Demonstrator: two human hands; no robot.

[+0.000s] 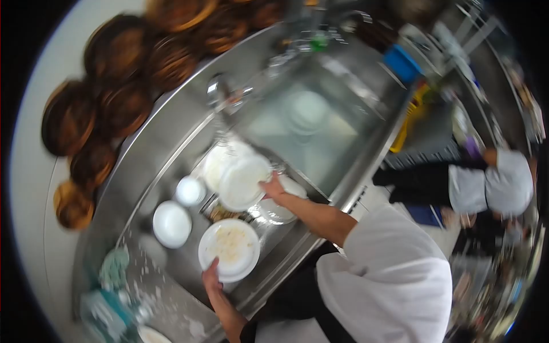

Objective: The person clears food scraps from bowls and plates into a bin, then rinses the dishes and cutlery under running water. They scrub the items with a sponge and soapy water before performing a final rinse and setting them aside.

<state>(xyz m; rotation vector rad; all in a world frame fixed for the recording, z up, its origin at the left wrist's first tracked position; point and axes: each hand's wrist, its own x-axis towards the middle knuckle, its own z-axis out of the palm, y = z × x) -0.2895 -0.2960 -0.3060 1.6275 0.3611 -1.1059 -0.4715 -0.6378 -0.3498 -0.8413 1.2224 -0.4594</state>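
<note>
At the right edge of a white plate, my right hand is closed on the rim. This plate overlaps another white plate under the running tap. My left hand grips the lower-left rim of a second plate, which has yellowish food bits on it. Between the two held plates lie food scraps in the sink. More plates sit just beyond my right hand. A white bowl and a small white bowl stand left of the plates.
A water-filled basin holds submerged white dishes. Brown wooden bowls line the wall side. A green cloth lies at the lower left, near a plastic bag. Another person stands at the right, by a yellow item.
</note>
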